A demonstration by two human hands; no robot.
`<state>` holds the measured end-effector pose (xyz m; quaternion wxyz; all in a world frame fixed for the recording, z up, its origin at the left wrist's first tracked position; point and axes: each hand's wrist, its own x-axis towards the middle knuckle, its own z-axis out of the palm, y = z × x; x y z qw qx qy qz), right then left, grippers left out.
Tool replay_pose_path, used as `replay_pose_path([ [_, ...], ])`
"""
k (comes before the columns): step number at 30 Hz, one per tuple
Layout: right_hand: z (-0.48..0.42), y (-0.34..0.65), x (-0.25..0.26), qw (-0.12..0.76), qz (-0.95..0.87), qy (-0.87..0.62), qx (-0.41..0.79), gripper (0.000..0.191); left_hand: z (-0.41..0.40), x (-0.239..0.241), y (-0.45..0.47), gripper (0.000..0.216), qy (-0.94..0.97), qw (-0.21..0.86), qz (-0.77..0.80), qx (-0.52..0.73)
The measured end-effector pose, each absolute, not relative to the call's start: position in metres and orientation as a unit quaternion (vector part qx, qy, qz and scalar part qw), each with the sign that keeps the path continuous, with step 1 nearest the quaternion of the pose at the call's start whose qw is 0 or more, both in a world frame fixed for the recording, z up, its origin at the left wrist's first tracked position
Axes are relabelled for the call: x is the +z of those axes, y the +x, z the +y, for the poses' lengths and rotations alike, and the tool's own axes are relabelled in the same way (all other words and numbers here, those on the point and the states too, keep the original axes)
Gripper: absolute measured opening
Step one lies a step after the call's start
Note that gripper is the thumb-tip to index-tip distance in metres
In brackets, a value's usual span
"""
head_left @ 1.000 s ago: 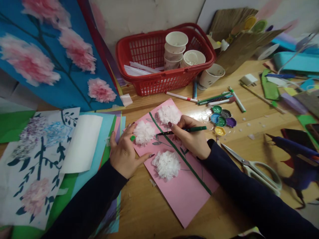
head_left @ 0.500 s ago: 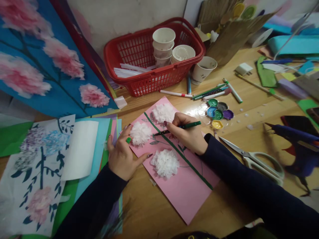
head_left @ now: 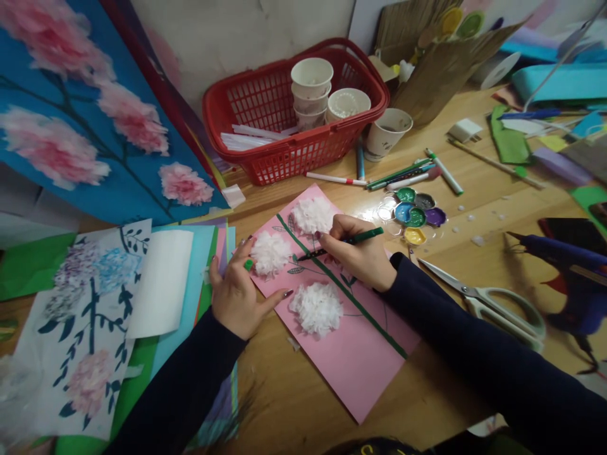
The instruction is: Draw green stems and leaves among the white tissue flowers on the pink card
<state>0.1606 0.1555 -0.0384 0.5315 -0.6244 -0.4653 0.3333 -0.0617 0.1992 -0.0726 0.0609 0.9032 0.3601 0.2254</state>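
Note:
A pink sheet of paper (head_left: 353, 385) lies slantwise on the table, with a thick green stem (head_left: 365, 313) running across it. Three crumpled white paper flowers (head_left: 317, 308) sit on the sheet beside thin drawn leaves. My right hand (head_left: 363, 253) grips a green marker pen (head_left: 367, 236), its dark tip at a small leaf left of the stem. My left hand (head_left: 237, 294) is spread at the sheet's left edge, fingers apart, next to the left flower (head_left: 270, 254). On one of its fingers is a green ring (head_left: 248, 265).
Behind the sheet stands a red basket (head_left: 284, 157) with paper cups. Right of it lie several pens (head_left: 403, 174), a paint palette (head_left: 415, 236), scissors (head_left: 484, 297) and a blue glue gun (head_left: 564, 272). Painted flower sheets (head_left: 90, 328) and coloured papers lie at left, below a blue flower picture (head_left: 137, 189).
The view has shifted slightly, moving most things a little to the right. The marker tip stays by the same leaf, which now shows some green. Both hands keep nearly the same pose.

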Motion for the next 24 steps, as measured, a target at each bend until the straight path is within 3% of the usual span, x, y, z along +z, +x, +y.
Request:
replay_pose_path([
  [24,0.1551,0.1597,-0.0385,0.521,-0.476,-0.623,0.335,0.036,0.1993,-0.0739,-0.0625,0.069,0.903,0.056,0.366,0.219],
])
